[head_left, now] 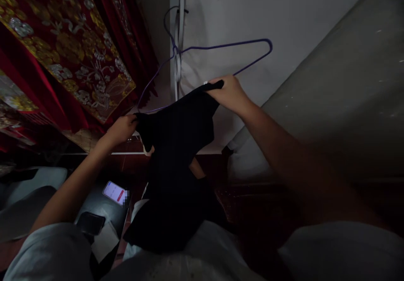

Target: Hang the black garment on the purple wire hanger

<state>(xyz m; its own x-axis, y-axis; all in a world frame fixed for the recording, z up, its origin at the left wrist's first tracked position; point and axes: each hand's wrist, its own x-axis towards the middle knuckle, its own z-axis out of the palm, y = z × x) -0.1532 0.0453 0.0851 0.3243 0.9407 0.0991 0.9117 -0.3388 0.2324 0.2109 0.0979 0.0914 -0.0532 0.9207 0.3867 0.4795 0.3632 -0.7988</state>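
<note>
A black garment [176,163] hangs between my two hands in front of a white wall. My left hand [121,128] is closed on one upper corner of it. My right hand [230,92] pinches the other upper corner, held higher and further right. A purple wire hanger [221,47] hangs on the wall just behind the garment's top edge; its lower wire runs beside both hands. The garment's lower part drapes down onto my lap.
A red and gold patterned cloth [63,49] hangs at the left. A lit phone [115,192] and a dark phone [90,223] lie on a dark surface below my left arm. A grey padded slab [341,95] leans at the right.
</note>
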